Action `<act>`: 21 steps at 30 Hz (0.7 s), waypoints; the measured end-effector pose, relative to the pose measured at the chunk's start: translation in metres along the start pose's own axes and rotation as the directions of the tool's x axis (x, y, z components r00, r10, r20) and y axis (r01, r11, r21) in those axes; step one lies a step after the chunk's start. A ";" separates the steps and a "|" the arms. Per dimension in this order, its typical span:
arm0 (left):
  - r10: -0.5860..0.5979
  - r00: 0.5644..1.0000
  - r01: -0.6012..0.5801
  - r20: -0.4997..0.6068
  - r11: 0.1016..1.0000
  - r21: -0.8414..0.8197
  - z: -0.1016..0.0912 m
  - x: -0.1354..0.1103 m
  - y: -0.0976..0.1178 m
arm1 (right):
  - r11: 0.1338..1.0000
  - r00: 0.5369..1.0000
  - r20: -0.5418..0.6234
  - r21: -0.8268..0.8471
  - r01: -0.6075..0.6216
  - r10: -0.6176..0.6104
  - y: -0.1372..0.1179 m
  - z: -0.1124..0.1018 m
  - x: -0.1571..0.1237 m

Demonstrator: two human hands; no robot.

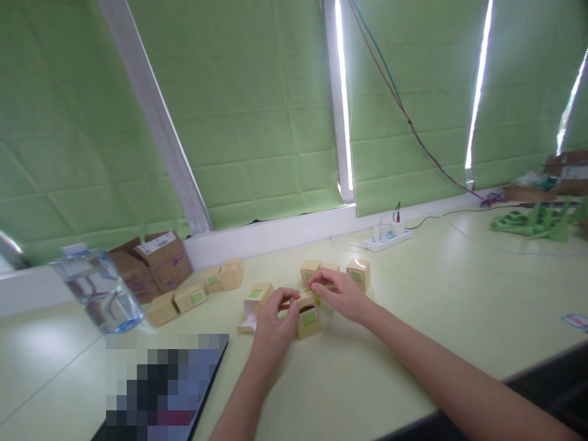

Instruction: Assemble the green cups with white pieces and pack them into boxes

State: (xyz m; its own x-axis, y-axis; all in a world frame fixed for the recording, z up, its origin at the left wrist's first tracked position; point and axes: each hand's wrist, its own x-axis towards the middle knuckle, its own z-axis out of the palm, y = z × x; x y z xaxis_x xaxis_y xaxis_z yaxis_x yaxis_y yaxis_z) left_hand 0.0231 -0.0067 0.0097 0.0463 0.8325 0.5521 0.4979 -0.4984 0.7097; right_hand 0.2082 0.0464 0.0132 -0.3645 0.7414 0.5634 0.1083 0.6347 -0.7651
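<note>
Between my two hands stands a small tan cardboard box [309, 324] with a green label, its top flap raised. My left hand [275, 321] has thumb and fingers closed on the left side of that flap. The fingertips of my right hand [337, 293] are pinched together at the flap's right end, by a small yellow-green bit that I cannot make out. An opened small box [257, 299] with a white inside lies just left of my left hand. Behind my right hand are further small boxes [310, 268], and one [358, 275] sits to its right.
More small boxes [190, 298] stand at the left, near a large water bottle [98, 288] and an open brown carton [160, 263]. A dark-edged screen [184, 380], blurred out, lies front left. A power strip [388, 239] and green plastic pieces [533, 222] are at the back right.
</note>
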 end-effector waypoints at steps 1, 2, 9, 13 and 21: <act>0.005 1.000 -0.005 0.002 1.000 0.007 0.000 0.000 0.000 | 1.000 0.999 0.033 -0.006 0.012 -0.011 -0.001 0.001 -0.001; 0.010 1.000 -0.011 0.004 1.000 0.016 0.000 0.000 -0.001 | 1.000 0.998 0.063 -0.010 0.021 -0.020 -0.002 0.002 -0.001; 0.054 0.998 -0.056 0.031 0.995 0.084 -0.001 -0.001 -0.002 | 0.999 0.986 0.164 -0.040 -0.002 0.008 -0.001 0.006 -0.003; 0.044 0.998 -0.048 0.033 0.994 0.098 -0.001 -0.001 0.001 | 0.998 0.985 0.171 -0.070 0.000 0.012 -0.001 0.005 -0.003; 0.071 0.997 -0.072 0.019 0.990 0.119 0.000 -0.001 0.005 | 0.996 0.982 0.189 -0.091 0.004 0.013 -0.001 0.005 -0.003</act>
State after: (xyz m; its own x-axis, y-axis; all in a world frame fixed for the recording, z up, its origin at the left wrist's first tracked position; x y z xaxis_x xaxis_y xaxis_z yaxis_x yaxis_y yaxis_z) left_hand 0.0256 -0.0103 0.0129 0.0980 0.7998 0.5922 0.5928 -0.5249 0.6108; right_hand 0.2041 0.0427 0.0106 -0.5312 0.6953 0.4841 0.1907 0.6548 -0.7313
